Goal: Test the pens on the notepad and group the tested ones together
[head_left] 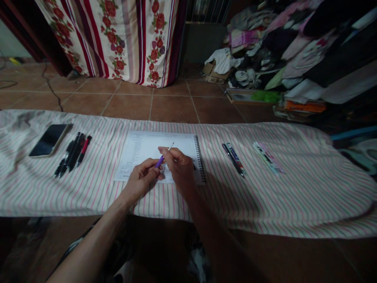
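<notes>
My left hand (144,175) is closed round the purple barrel of a pen (159,161), held above a spiral notebook (147,141). My right hand (179,163) pinches at the pen's far end with thumb and forefinger. A thin pale shaft with a dark tip (171,146) sticks out past those fingers, pointing up and away. Whether it is joined to the purple barrel is hidden by the fingers. By the right hand's outer edge a small dark thing shows against the page, too small to name. The notebook lies open, its black coil on the right.
On the striped cloth, a phone (49,140) and several black pens (70,154) with a red one (84,150) lie left. Dark pens (233,159) and pastel pens (267,158) lie right. Beyond are a floral curtain (132,39) and heaped clothes (250,47).
</notes>
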The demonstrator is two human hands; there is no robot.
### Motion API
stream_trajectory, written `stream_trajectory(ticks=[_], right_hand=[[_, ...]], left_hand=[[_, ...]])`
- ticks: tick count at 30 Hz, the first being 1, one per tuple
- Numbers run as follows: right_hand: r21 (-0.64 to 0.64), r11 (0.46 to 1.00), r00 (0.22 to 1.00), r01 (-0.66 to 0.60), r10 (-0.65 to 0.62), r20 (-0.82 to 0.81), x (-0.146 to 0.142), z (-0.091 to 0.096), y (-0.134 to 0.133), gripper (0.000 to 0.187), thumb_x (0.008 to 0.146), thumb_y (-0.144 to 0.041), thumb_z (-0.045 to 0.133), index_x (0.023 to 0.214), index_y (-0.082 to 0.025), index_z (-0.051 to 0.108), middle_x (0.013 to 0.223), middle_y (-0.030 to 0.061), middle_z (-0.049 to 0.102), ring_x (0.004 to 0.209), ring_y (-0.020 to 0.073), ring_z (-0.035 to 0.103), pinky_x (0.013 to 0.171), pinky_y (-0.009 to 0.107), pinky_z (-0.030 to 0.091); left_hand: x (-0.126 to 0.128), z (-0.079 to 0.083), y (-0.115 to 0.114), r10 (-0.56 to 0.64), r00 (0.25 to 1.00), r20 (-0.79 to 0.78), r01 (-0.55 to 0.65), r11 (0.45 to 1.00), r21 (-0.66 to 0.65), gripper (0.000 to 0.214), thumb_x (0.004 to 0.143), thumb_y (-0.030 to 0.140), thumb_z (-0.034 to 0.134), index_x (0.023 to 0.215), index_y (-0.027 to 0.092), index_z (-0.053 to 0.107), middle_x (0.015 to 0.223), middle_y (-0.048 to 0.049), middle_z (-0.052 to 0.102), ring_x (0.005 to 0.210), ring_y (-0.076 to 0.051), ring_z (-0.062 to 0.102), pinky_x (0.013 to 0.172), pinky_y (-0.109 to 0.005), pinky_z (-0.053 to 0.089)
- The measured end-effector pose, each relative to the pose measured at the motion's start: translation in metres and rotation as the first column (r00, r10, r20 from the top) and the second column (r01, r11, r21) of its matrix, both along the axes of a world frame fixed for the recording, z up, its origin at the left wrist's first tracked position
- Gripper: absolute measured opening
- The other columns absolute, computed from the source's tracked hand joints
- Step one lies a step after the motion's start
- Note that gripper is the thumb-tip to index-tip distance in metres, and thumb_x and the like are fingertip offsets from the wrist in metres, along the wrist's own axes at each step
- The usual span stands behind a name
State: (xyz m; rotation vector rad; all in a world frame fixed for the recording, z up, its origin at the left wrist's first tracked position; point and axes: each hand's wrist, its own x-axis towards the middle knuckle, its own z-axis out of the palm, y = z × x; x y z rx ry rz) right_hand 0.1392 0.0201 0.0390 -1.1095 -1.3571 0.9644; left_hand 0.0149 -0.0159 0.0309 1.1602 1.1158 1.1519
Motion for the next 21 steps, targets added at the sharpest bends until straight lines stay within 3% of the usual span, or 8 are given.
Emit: stream_trajectory(ticks=[5,12,18,21], right_hand=[[0.028,0.999,0.998,-0.015,0.014,0.053,0.001,-0.004,0.001,0.017,0.081,-0.028,0.057,0.073,-0.022,0.071,0.083,0.0027,0.073,0.08,0.0146,0.067,0.076,0.029,0.051],[0.063,0.997,0.998,-0.04,0.037,0.047,0.003,-0.008,0.002,0.017,0.081,-0.028,0.057,0.076,-0.024,0.072,0.085,0.0027,0.073,0.083,0.0149,0.067,0.077,0.028,0.051],[-0.061,0.996,0.997,-0.064,0.067,0.047,0.009,-0.002,-0.001,0.025,0.076,-0.036,0.061,0.095,-0.023,0.071,0.099,0.0047,0.071,0.081,0.0157,0.065,0.065,0.026,0.051],[-0.117,0.988,0.995,-0.099,0.102,0.02,0.019,-0.001,0.002,0.035,0.077,-0.043,0.059,0.104,-0.023,0.068,0.104,0.0049,0.07,0.079,0.0151,0.065,0.062,0.025,0.05]], left_hand=[[0.005,0.0,-0.001,-0.021,0.999,0.043,0.024,0.998,-0.066,0.032,0.076,0.038,0.063,0.097,0.015,0.066,0.061,0.0001,0.058,0.057,-0.012,0.052,0.057,-0.027,0.041],[0.01,0.004,0.0,0.01,1.0,-0.009,-0.011,0.997,-0.072,0.033,0.074,0.047,0.064,0.08,0.014,0.065,0.053,0.0025,0.051,0.052,-0.01,0.044,0.051,-0.024,0.033],[0.012,0.003,0.002,0.036,0.999,0.0,-0.036,0.999,-0.027,0.03,0.076,0.045,0.063,0.069,0.015,0.064,0.057,0.0007,0.056,0.057,-0.011,0.049,0.058,-0.025,0.039],[0.012,-0.002,0.003,0.08,0.996,0.05,-0.078,0.996,-0.036,0.026,0.077,0.04,0.064,0.078,0.015,0.067,0.059,0.0011,0.058,0.06,-0.011,0.053,0.064,-0.026,0.042]])
